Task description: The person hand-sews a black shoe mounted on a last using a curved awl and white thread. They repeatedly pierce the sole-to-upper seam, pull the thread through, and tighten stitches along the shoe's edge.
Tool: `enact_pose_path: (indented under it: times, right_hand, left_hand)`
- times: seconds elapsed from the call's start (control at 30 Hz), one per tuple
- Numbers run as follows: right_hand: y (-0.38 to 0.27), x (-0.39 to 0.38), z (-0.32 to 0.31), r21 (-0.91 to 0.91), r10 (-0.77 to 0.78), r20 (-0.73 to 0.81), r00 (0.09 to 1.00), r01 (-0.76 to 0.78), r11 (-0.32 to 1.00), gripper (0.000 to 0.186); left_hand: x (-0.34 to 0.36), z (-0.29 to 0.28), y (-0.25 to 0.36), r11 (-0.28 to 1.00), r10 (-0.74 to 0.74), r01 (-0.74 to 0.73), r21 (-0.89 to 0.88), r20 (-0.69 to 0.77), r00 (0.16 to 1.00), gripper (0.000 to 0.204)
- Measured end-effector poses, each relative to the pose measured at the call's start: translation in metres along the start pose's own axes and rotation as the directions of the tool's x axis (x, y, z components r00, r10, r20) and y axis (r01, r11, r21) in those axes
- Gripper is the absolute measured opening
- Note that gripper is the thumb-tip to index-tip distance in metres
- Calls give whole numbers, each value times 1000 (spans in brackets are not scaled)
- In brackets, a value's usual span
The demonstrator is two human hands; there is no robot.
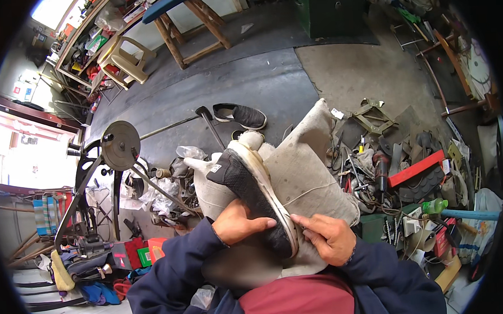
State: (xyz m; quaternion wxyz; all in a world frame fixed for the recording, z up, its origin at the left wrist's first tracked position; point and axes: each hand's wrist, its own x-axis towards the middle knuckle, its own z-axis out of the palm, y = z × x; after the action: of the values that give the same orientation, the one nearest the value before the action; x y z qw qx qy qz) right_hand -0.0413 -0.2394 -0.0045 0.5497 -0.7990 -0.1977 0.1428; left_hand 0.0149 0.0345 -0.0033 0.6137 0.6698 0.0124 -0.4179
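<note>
A black knit sneaker [244,182] with a thick white sole [256,167] lies on its side across my lap, on a pale cloth [314,168]. Around its upper, near the end closest to me, my left hand [236,224] is closed, thumb pressed along the black fabric. At the sole's right edge my right hand [329,238] is pinched, fingertips touching or almost touching the seam between sole and upper. Whatever sits in that pinch is too small to make out. A thin thread [312,192] runs from the sole's edge over the cloth.
A black slip-on shoe [247,117] lies on the floor ahead. On the left stands a metal machine with a round wheel [121,146]. Tools and scraps crowd the right, including a red bar [416,169] and a green bottle [435,206]. A blue-topped stool [169,4] stands farther back.
</note>
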Motion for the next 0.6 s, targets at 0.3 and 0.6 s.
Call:
enact_pose_path:
  times: [0.3,0.6]
  right_hand:
    - [2,4,-6,-11,3,77,997,-2,1000,49]
    - [0,41,-24,71,58,226,972,-76,995,32]
  left_hand:
    - [0,5,-1,994,108,-108,5,-66,992,46]
    - [3,15,-3,981,67,-76,-176,-55,996,39]
